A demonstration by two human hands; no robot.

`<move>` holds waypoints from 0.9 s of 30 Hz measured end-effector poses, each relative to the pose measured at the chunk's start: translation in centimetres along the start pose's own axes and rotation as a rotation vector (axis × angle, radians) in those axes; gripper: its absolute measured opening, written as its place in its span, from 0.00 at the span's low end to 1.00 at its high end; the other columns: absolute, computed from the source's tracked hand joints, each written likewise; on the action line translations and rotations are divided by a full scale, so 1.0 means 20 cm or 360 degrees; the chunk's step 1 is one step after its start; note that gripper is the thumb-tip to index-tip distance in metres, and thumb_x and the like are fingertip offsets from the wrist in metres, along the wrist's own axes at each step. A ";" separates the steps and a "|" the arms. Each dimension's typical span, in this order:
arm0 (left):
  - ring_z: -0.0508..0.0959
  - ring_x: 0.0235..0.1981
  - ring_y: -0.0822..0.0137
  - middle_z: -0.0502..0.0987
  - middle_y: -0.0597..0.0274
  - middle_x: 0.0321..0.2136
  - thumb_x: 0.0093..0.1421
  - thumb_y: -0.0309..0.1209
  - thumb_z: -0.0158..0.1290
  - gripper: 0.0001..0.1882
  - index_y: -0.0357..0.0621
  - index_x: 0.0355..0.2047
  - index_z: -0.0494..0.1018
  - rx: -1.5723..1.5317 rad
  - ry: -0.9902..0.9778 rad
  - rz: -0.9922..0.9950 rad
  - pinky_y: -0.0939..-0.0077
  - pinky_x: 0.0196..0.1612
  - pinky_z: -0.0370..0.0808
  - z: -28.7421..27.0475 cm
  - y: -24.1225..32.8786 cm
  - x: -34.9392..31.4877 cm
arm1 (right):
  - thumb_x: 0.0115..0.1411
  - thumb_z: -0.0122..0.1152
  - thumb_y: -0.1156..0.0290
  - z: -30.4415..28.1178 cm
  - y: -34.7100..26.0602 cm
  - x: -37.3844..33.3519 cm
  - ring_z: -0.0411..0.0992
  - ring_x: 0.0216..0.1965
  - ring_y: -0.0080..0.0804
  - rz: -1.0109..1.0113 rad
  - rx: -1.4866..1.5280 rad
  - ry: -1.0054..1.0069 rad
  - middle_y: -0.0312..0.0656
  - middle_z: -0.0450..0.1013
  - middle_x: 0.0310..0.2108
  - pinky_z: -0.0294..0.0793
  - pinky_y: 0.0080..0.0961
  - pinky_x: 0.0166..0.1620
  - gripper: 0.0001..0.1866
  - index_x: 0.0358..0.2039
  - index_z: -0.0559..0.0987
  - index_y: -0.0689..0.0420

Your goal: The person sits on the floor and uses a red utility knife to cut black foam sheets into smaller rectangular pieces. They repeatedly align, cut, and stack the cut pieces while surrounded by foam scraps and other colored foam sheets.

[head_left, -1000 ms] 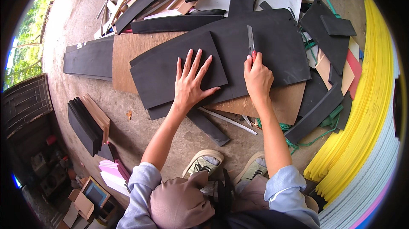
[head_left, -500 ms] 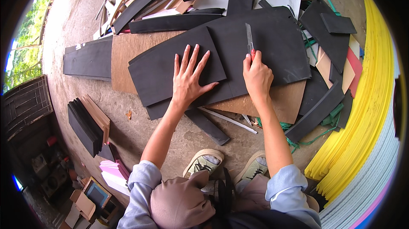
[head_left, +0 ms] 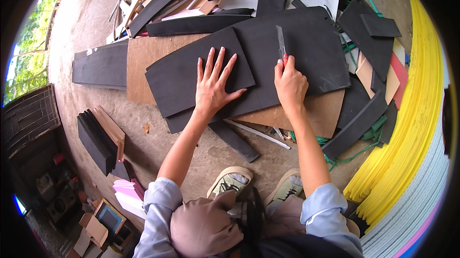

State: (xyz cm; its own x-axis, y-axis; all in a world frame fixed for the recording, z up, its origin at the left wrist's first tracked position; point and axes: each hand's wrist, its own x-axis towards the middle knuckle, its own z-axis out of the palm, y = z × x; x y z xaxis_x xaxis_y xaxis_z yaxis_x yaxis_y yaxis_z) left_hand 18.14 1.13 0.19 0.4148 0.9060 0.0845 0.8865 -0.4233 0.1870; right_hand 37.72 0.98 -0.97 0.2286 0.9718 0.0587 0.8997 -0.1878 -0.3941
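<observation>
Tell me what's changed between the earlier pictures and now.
The left hand, spread flat on the smaller black sheet, has moved slightly away from the person, and that sheet has slid the same way over the larger black sheet. Nothing was taken hold of or let go. The right hand keeps its grip on the knife, blade pointing away.
</observation>
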 end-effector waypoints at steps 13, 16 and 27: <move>0.44 0.63 0.58 0.49 0.59 0.61 0.51 0.57 0.44 0.42 0.48 0.60 0.50 0.0010 -0.0033 -0.0031 0.51 0.61 0.38 -0.01 -0.01 0.01 | 0.61 0.43 0.65 0.06 -0.30 0.10 0.73 0.19 0.46 -0.0337 0.0101 -0.0314 0.49 0.71 0.14 0.73 0.37 0.21 0.10 0.31 0.64 0.59; 0.44 0.63 0.58 0.49 0.60 0.61 0.51 0.57 0.44 0.42 0.49 0.61 0.49 0.0002 -0.0036 -0.0047 0.51 0.61 0.39 -0.01 -0.02 0.00 | 0.60 0.44 0.66 0.07 -0.34 0.10 0.74 0.19 0.43 -0.0362 0.0008 -0.0317 0.48 0.72 0.14 0.74 0.34 0.21 0.09 0.30 0.64 0.59; 0.42 0.64 0.61 0.45 0.64 0.62 0.50 0.58 0.45 0.43 0.52 0.61 0.47 0.0041 0.0017 -0.0082 0.49 0.61 0.38 0.00 -0.01 -0.03 | 0.59 0.45 0.69 -0.13 -0.23 -0.23 0.75 0.25 0.45 -0.0255 -0.0109 -0.0603 0.51 0.73 0.17 0.75 0.37 0.26 0.08 0.29 0.64 0.60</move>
State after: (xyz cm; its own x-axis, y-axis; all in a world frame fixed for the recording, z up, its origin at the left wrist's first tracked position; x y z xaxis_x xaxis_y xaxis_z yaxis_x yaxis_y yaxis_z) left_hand 17.82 0.72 0.15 0.3666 0.9264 0.0861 0.9115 -0.3762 0.1660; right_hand 33.43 -3.05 3.05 -0.0576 0.9710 -0.2322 0.9384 -0.0267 -0.3446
